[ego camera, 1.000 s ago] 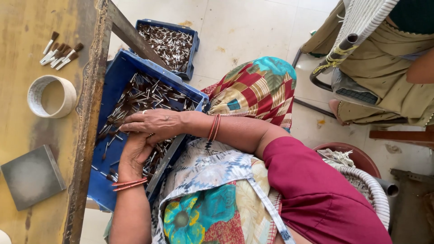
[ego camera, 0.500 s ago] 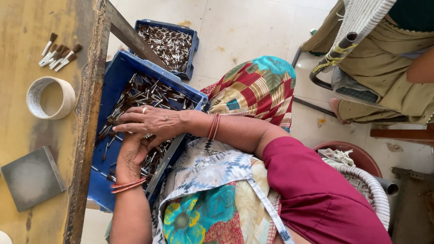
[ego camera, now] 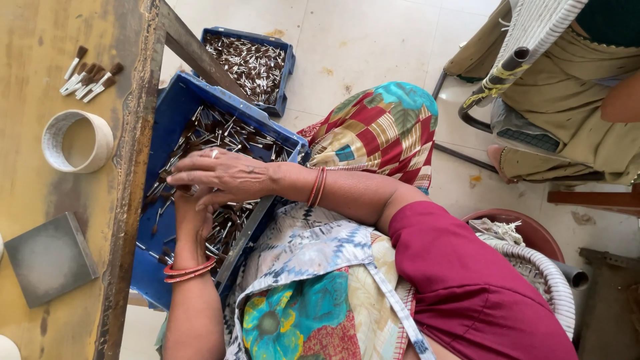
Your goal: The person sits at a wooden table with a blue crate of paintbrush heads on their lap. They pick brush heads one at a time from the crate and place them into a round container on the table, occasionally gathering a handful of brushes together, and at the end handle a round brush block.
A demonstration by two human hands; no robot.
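Small brushes (ego camera: pixel 220 137): dark brown bristle tips, silvery metal ferrules, loose jumbled heap, lying flat at all angles. Filling blue plastic crate (ego camera: pixel 175 107), tilted against yellow table edge (ego camera: pixel 130 167). Partly hidden under both hands, mid-crate.

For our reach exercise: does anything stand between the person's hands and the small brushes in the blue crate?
Nothing visible does. Both hands are in the blue crate, on the small brushes; the right hand lies over the left hand, hiding its fingers.
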